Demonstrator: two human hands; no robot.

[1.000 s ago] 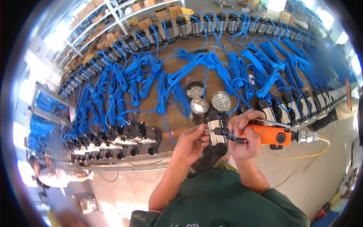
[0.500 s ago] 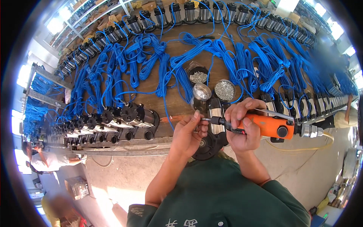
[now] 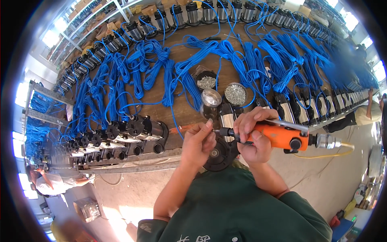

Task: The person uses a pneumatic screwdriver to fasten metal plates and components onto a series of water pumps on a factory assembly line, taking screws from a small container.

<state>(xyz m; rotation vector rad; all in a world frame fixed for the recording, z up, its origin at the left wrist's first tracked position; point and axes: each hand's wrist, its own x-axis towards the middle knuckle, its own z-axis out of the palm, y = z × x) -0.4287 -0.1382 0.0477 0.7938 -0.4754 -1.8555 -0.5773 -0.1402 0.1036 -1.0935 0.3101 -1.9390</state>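
Note:
My right hand [image 3: 253, 139] is wrapped round an orange air screwdriver [image 3: 281, 137], which lies sideways with its bit towards the left. At the bit's tip, the thumb and fingers of my left hand [image 3: 197, 145] are pinched together. Anything small between them is too hidden to make out. Just below both hands is the black round end [image 3: 219, 156] of a pump lying on its side. Its silver body [image 3: 227, 119] extends away from me, partly covered by the screwdriver and my right hand.
Beyond my hands stand containers of small metal screws, one round dish [image 3: 235, 94] among them. Bundled blue cables [image 3: 197, 58] cover much of the brown table [image 3: 185, 117]. Pumps lie in rows left [image 3: 141, 128] and right [image 3: 284, 109]. A yellow hose [image 3: 336, 156] trails from the screwdriver.
The whole view has shifted slightly, so the table's things sit a little further left. Both hands keep their grip, with the bit still at my left fingertips.

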